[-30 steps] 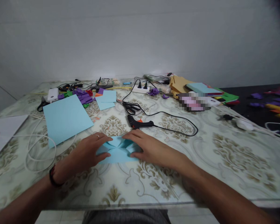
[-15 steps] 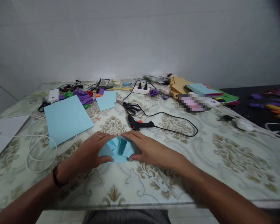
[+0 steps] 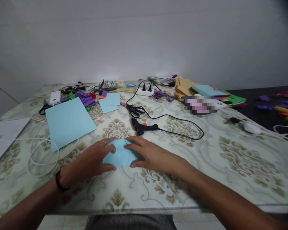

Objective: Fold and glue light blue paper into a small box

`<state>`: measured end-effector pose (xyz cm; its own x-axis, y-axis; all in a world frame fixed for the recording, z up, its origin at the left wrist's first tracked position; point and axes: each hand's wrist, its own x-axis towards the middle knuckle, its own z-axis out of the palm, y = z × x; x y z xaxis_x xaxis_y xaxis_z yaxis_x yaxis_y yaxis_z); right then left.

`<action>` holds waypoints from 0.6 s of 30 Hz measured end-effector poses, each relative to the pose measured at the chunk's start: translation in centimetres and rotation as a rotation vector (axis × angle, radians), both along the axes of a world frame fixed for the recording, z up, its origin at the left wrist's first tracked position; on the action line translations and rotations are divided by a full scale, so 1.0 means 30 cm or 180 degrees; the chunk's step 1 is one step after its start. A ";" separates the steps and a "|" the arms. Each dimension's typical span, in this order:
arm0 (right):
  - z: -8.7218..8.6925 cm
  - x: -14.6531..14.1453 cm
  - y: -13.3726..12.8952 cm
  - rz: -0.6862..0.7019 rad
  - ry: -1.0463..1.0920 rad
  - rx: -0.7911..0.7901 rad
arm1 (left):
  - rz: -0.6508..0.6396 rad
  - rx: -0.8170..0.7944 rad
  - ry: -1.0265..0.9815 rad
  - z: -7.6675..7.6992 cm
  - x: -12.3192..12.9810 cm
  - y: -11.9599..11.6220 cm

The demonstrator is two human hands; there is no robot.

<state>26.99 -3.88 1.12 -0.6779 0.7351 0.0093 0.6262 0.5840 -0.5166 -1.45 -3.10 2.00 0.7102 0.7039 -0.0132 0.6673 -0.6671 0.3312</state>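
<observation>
A folded piece of light blue paper (image 3: 121,156) lies on the table in front of me, its flaps nearly flat and creases showing. My left hand (image 3: 93,158) grips its left side, thumb at the near edge and fingers bent over the top. On the right side my right hand (image 3: 148,153) holds it the same way, with fingers at the far edge and thumb near the front corner. Just beyond the paper rests a black glue gun (image 3: 142,126) with an orange trigger. Its underside and outer edges are hidden by my hands.
A large blue sheet (image 3: 69,123) lies left, beside a looped white cable (image 3: 42,164). Black-handled scissors (image 3: 135,111), small blue squares (image 3: 110,103), purple paper strips (image 3: 87,100) and a power strip (image 3: 145,92) are farther back. Stacked coloured paper (image 3: 210,91) sits back right.
The raised flaps of the folded blue paper have come down nearly flat. The fingers of both hands have shifted onto its upper face; everything else stays put.
</observation>
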 end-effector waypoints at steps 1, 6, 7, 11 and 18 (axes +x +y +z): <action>-0.003 -0.002 0.000 -0.0001 0.0006 0.0014 | -0.0050 -0.0004 -0.0006 0.000 -0.002 0.001; -0.018 -0.020 0.004 -0.0059 -0.0019 -0.0023 | -0.0116 0.0097 -0.0058 -0.004 -0.007 0.001; -0.019 -0.023 0.004 -0.0056 0.0014 -0.0032 | -0.0104 0.0115 -0.0067 -0.005 -0.005 0.001; -0.013 -0.026 0.004 -0.0010 0.0219 -0.0013 | -0.0027 0.0136 -0.0122 -0.001 0.006 -0.002; 0.001 -0.011 0.000 -0.0120 0.0377 -0.0069 | 0.0029 0.0194 -0.0211 0.041 0.019 -0.009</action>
<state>26.66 -3.89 1.16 -0.6449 0.7609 0.0714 0.5814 0.5490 -0.6005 -0.88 -3.37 3.24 0.7017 0.7084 0.0766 0.6513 -0.6813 0.3340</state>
